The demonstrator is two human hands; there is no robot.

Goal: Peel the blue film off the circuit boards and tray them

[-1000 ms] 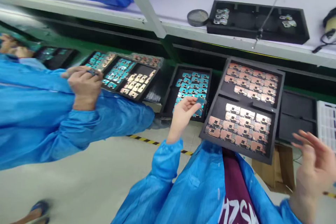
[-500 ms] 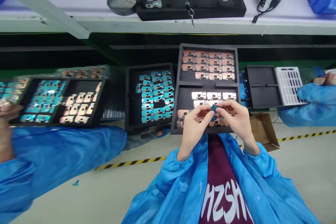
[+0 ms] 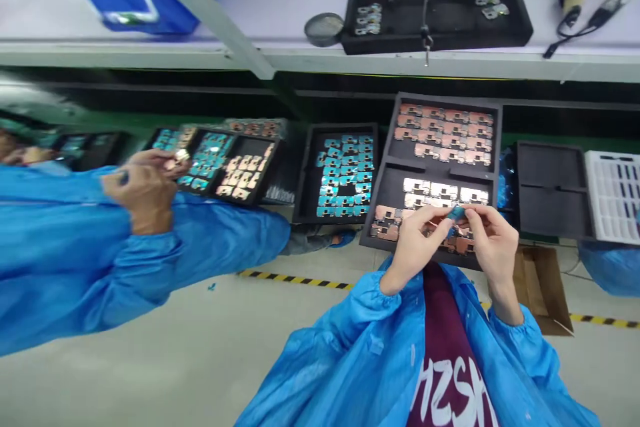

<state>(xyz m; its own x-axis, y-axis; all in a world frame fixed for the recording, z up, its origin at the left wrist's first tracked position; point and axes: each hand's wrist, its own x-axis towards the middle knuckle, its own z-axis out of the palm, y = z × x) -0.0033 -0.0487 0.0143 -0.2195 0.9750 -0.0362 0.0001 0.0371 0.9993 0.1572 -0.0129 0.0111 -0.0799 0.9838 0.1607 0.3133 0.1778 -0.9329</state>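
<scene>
Between the fingertips of my left hand (image 3: 421, 240) and my right hand (image 3: 493, 240) is a small circuit board with blue film (image 3: 456, 213). Both hands pinch it, and the fingers cover part of it. Below them is a black tray (image 3: 395, 165) with two compartments. Rows of copper-coloured boards (image 3: 445, 130) fill much of its far compartment. Its near compartment has silvery boards (image 3: 444, 191) in the middle and copper-coloured boards (image 3: 386, 221) at the near left. To the left, a second black tray (image 3: 309, 177) holds many blue-filmed boards (image 3: 345, 177).
At the left, a co-worker's hands (image 3: 145, 180) hold a small part beside another tray of boards (image 3: 250, 153). On the right are a black tray (image 3: 550, 180), a white slotted rack (image 3: 615, 197) and a cardboard box (image 3: 543, 290). A hook (image 3: 427, 47) hangs from above.
The view has swung left, so the trays appear farther right and the co-worker's hands show more. Both my hands still pinch the blue-filmed board over the tray.
</scene>
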